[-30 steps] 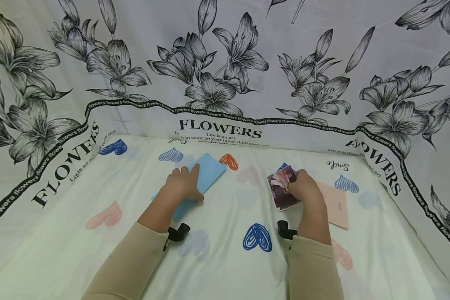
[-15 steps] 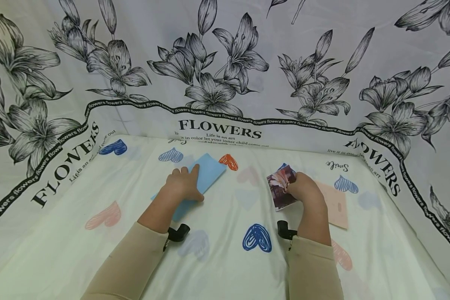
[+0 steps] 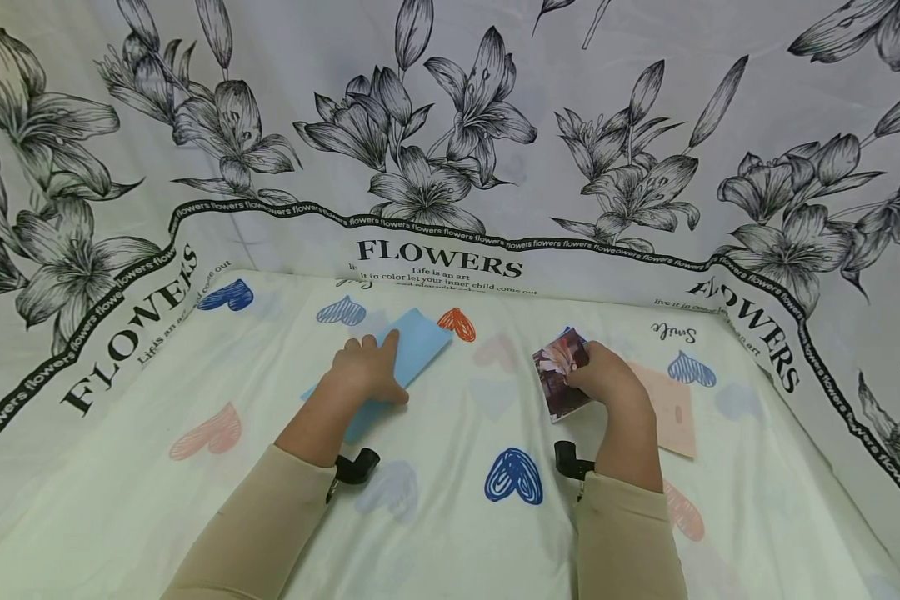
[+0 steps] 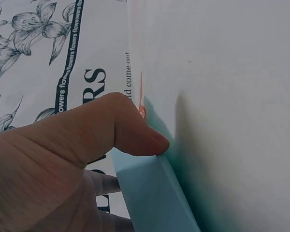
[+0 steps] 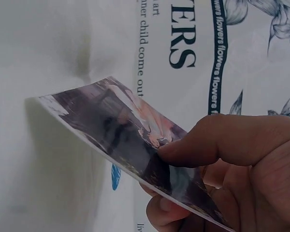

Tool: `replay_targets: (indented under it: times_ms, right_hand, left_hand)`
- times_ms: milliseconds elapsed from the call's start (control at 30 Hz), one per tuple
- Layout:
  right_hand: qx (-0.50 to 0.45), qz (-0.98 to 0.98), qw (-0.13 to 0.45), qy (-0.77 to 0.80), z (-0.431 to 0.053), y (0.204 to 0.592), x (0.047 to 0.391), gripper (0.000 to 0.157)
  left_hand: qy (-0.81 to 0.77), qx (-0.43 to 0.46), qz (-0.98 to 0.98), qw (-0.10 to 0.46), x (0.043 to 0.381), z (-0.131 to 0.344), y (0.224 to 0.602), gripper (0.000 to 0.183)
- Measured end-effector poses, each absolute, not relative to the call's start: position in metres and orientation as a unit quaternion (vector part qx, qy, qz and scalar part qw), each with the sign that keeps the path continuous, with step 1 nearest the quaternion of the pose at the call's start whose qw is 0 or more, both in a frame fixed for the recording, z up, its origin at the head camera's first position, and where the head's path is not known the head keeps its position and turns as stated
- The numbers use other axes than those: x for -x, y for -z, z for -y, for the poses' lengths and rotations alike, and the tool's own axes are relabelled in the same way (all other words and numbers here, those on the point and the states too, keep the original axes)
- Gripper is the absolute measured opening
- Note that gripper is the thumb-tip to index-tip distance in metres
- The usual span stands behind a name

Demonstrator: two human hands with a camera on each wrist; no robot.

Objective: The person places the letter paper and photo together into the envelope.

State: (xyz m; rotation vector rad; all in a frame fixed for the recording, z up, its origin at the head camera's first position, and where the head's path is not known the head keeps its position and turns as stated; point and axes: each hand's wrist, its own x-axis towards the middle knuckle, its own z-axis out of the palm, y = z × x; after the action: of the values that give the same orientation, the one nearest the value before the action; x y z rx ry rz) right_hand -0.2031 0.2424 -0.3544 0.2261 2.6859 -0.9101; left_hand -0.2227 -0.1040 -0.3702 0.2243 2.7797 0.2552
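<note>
On the left of the bed-like cloth, my left hand (image 3: pixel 365 368) grips a light blue flat paper piece (image 3: pixel 420 340), which lies slanted. Its bent thumb (image 4: pixel 144 138) presses the near edge in the left wrist view, while other fingers reach the far side. My right hand (image 3: pixel 617 385) pinches a glossy photo card (image 3: pixel 558 385) showing a pale pink flower on dark purple. In the right wrist view the thumb lies on the face of the card (image 5: pixel 116 130), with curled fingers behind it. The card is tilted, its white edge showing.
A pale pink paper piece (image 3: pixel 675 412) with a small slot-like mark lies right of the right hand, partly hidden by it. White cloth (image 3: pixel 450 517) printed with hearts covers the surface. A flower-printed curtain (image 3: pixel 450 125) rises behind.
The right thumb has slid slightly left across the photo card, which has shifted only slightly. The left hand and blue paper piece stay in place.
</note>
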Motion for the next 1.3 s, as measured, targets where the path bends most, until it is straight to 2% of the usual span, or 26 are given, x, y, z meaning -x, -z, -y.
replay_targets:
  times_ms: [1100, 1300]
  right_hand:
    - [-0.081, -0.918, 0.16, 0.354, -0.239, 0.347, 0.197, 0.074]
    - [-0.063, -0.923, 0.14, 0.352, -0.238, 0.344, 0.196, 0.07]
  left_hand:
    - [-0.096, -0.083, -0.978, 0.165, 0.223, 0.105, 0.369, 0.107]
    - [-0.098, -0.081, -0.978, 0.165, 0.223, 0.105, 0.369, 0.107]
